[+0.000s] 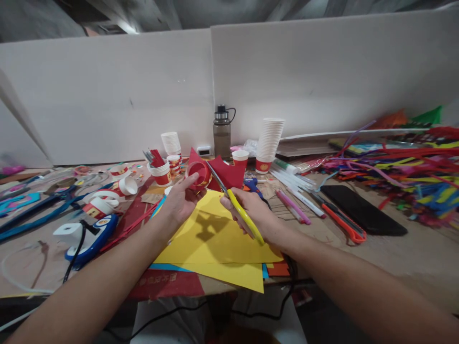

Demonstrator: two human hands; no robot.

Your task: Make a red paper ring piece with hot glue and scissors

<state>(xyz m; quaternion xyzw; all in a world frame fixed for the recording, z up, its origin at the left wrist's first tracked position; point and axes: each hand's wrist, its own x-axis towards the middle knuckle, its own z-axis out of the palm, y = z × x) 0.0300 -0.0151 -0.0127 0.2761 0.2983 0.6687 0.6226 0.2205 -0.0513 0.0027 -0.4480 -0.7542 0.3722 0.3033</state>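
Note:
My left hand point(182, 199) is closed on a piece of red paper point(229, 173), which includes a curled, ring-like part on the left and a jagged flat part on the right. In my right hand point(247, 210) are yellow-handled scissors point(241, 214), their blades angled up and left against the red paper. Whether the blades are parted is hard to make out. Beneath both hands lie sheets of yellow paper point(215, 243), with their shadow falling on the top sheet.
Behind the hands stand a bottle point(222, 134), a tall stack of paper cups point(269, 143) and a cup of pens point(159, 173). To the right lie a craft knife point(342, 222), a black phone point(364, 210) and colourful pipe cleaners point(412, 172). Cut cup pieces point(102, 203) lie left.

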